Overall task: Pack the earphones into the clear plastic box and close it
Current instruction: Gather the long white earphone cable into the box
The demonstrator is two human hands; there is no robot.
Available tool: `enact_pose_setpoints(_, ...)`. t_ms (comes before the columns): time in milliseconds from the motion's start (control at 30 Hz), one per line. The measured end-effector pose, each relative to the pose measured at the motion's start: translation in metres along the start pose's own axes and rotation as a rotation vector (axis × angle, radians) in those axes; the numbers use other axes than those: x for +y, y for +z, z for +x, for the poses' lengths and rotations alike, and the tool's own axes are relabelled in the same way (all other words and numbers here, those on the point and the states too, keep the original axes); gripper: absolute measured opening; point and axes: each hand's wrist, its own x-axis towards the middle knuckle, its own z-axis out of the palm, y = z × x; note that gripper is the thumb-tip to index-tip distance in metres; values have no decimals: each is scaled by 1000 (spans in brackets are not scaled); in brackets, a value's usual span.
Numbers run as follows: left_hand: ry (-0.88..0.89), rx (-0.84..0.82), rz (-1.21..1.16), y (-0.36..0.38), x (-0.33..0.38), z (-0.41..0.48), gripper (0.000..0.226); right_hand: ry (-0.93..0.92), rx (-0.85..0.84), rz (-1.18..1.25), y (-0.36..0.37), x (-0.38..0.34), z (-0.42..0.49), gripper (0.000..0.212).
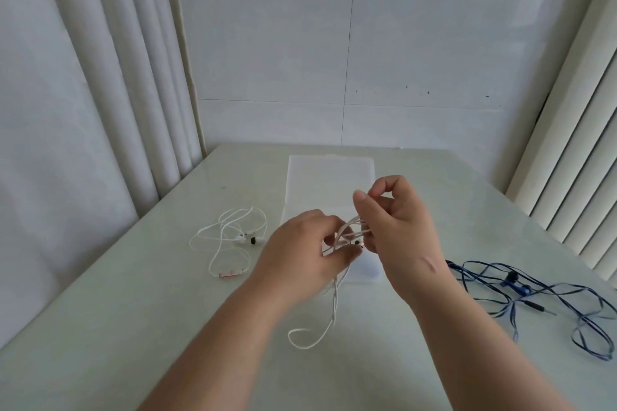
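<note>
Left hand and right hand both pinch a white cord, looped between them just above the open box, its tail dangling. It looks light, limp and springy, so hold the coil itself. Another white set and a blue set lie on either side.

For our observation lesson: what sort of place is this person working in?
Likely a plain indoor room, perhaps a home: a pale glossy table set against a white tiled wall, light curtains at both sides, white earphones held above it.
</note>
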Motion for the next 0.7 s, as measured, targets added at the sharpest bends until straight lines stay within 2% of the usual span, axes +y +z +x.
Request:
enact_pose_setpoints(167,-22,70,-210,0,-6,4,13,18,24,6,-4,0,0,18)
enact_pose_setpoints(267,-116,23,-396,-8,-8,4,18,37,46,-74,-9,1,3,3)
enact_pose_setpoints(333,-141,-28,-498,-14,-10,3,24,35,47,-126,-11,2,4,9)
enact_pose_setpoints(433,-120,-107,-627,-22,-13,0,20,1,40,-249,-13,3,6,18)
enact_pose_setpoints(567,-141,6,-533,-24,-16,2,20,-72,81,-313,-16,2,6,26)
enact_pose_setpoints(633,-162,69,-551,-22,-14,2,28,-77,7,-353,-17,0,6,28)
enact_pose_setpoints(700,-178,112,-661,-21,-13,3,33,-65,-179,-419,-18,2,4,31)
